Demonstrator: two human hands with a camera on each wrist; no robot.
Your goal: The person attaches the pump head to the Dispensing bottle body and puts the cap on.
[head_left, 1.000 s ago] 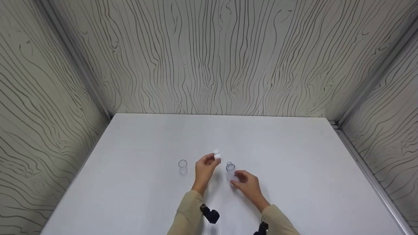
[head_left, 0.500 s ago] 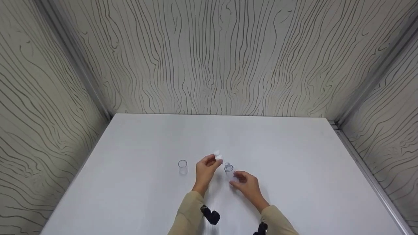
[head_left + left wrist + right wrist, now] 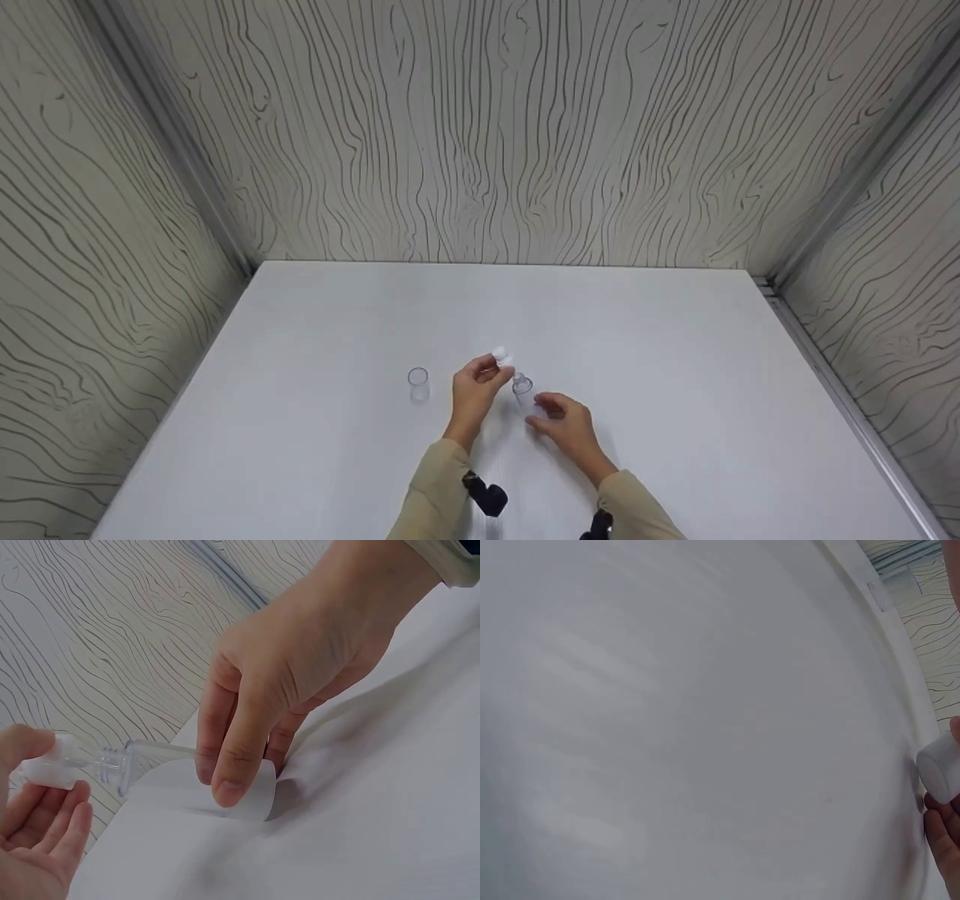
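My left hand (image 3: 474, 390) pinches a small white bottle top (image 3: 54, 761) between thumb and fingers. A clear plastic bottle (image 3: 524, 394) with a threaded neck is gripped near its base by my right hand (image 3: 566, 424). In the left wrist view, the bottle's neck (image 3: 112, 765) points at the white top, and the two meet or nearly meet; I cannot tell if they are joined. The bottle lies tilted, neck toward the left hand. Only its pale base (image 3: 937, 772) and some right fingers (image 3: 941, 836) show at the right wrist view's edge.
A clear cup-shaped cap (image 3: 418, 386) stands on the white table (image 3: 315, 450) left of the left hand. Patterned wall panels (image 3: 480, 135) rise behind the table and at both sides, with metal rails in the corners.
The bottle in my right hand has tilted leftward, its neck coming closer to the white top. My left hand has shifted slightly right and down. The clear cap stays standing.
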